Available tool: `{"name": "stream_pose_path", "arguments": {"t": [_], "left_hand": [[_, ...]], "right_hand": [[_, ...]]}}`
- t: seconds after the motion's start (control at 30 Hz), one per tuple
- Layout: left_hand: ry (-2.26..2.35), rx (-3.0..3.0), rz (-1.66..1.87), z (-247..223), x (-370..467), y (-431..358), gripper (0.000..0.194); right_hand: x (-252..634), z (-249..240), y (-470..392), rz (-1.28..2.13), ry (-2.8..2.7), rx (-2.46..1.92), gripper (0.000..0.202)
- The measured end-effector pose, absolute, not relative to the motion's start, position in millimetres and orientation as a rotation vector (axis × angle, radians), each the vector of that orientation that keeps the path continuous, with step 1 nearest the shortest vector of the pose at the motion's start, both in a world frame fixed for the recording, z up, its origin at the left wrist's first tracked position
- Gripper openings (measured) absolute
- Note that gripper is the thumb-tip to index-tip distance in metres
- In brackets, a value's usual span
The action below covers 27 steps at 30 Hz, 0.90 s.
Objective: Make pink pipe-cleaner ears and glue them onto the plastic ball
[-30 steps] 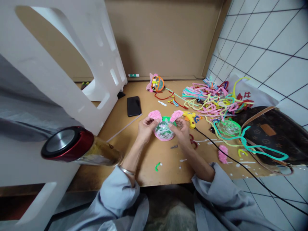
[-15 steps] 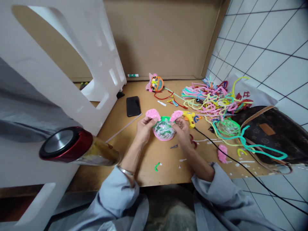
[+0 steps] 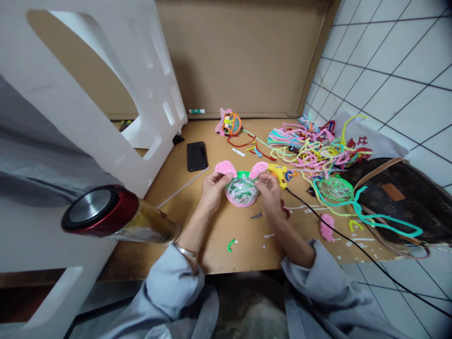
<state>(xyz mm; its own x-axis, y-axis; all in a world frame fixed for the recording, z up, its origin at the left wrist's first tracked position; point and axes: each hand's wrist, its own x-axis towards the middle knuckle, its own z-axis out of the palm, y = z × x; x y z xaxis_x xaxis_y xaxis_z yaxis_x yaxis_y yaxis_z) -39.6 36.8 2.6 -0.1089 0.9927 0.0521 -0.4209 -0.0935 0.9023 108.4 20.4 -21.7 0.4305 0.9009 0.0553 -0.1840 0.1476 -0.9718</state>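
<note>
Between my hands is a round pipe-cleaner craft with a see-through, silvery body, green along the top and pink along the lower rim. Two fuzzy pink ears, a left ear and a right ear, stand up from its top. My left hand pinches the craft at the base of the left ear. On the other side, my right hand has thumb and forefinger closed at the craft's edge, just under the right ear. Red-handled scissors lie partly hidden beneath my right wrist.
A yellow glue gun with a black cord lies beyond my right hand. Pipe cleaners are heaped at the back right, near a brown handbag. A phone and a tall red-lidded bottle are on the left.
My right thumb and fingers have shifted slightly right and down, from the front of the right ear's base to the craft's edge. My left hand keeps its grip.
</note>
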Motion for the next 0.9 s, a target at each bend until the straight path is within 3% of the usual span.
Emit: {"name": "stream_pose_path", "arguments": {"t": [0.13, 0.33, 0.53, 0.77, 0.9], "left_hand": [[0.899, 0.861, 1.507, 2.9, -39.4, 36.5, 0.032], [0.905, 0.864, 1.524, 5.4, -38.2, 35.3, 0.029], [0.84, 0.871, 1.511, 8.7, -37.8, 33.1, 0.026], [0.803, 0.935, 1.465, 3.0, -37.9, 34.1, 0.024], [0.783, 0.975, 1.492, 2.5, -39.3, 35.5, 0.038]], "right_hand": [[110.1, -17.5, 15.9, 0.8, -0.78, -1.199, 0.029], [110.6, 1.9, -3.6, 0.262, -1.245, -1.198, 0.006], [99.7, 20.9, -3.3, -0.058, -1.701, -1.327, 0.025], [85.9, 33.2, 13.8, -0.081, -1.815, -1.331, 0.02], [94.0, 41.7, 19.2, -0.053, -1.814, -1.295, 0.019]]}}
